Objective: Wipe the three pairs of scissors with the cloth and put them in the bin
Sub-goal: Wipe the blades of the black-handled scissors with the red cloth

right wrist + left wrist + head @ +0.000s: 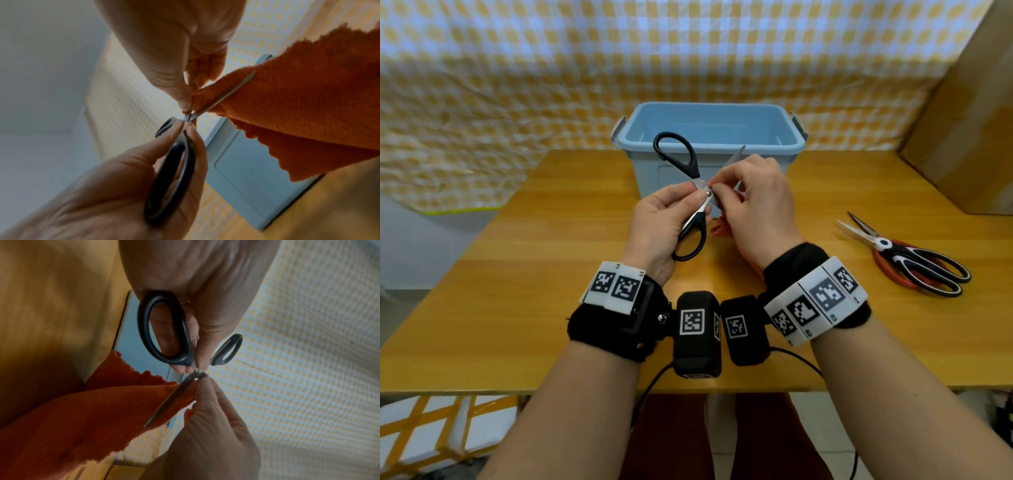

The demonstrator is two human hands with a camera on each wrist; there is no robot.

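Note:
Black-handled scissors (690, 236) are spread wide open above the wooden table (534, 281). My left hand (697, 200) grips the lower handle loop (164, 331), thumb near the pivot. The other loop (674, 154) sticks up in front of the blue bin (712, 140). My right hand (717, 192) pinches an orange cloth (308, 105) around one blade near the pivot. The second blade (164, 405) lies bare against the cloth (82, 418). Two more pairs, one red-handled (887, 270) and one black-and-white (941, 270), lie stacked on the table to the right.
The bin stands at the table's far edge, and what I can see of its inside holds nothing. A cardboard box (969, 120) rises at the back right. A yellow checked sheet (517, 85) hangs behind. Cables from the wrist cameras trail over the near edge.

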